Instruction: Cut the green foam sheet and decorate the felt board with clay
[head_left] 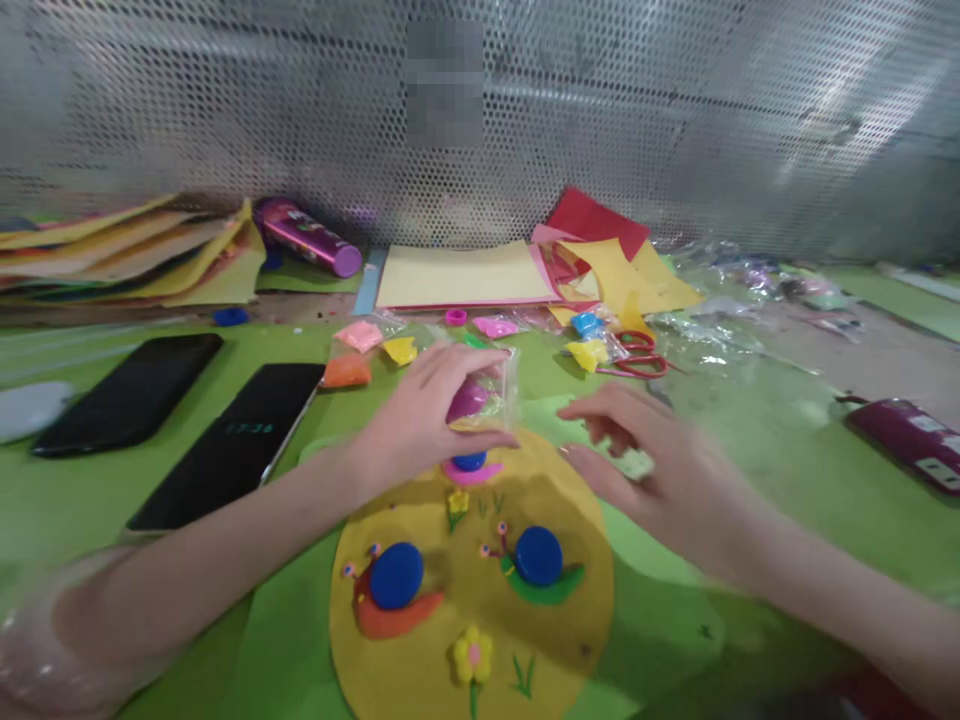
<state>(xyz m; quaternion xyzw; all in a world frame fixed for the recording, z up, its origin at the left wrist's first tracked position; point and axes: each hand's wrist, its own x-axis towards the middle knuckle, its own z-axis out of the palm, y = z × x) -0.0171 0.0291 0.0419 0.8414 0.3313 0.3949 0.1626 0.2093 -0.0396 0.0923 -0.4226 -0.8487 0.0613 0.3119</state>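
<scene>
Yellow disc [454, 550] lies at the middle of the table's [787, 450] near side, its lower part cut off by the view. On it are an orange snail [397, 625] at left, a green snail [551, 592] at right, both with round blue shells, and a yellow flower [484, 665]. Near its far rim, a pink snail [491, 472] is partly hidden by the left hand [420, 410]. That hand's fingers curve around a clear bag with purple contents [469, 400], thumb underneath. The right hand [652, 455] hangs beside the disc's far-right rim, thumb and forefinger parted, other fingers curled, holding nothing that shows.

Beyond the left hand sit an orange packet [346, 372] and a pink packet [360, 336]; red scissors [645, 340] lie beyond the right. Toward the left edge are a lit phone [232, 445] and a dark phone [127, 395]. Along the far edge, left to right: paper stack [127, 255], purple can [307, 238], cream sheet [457, 275].
</scene>
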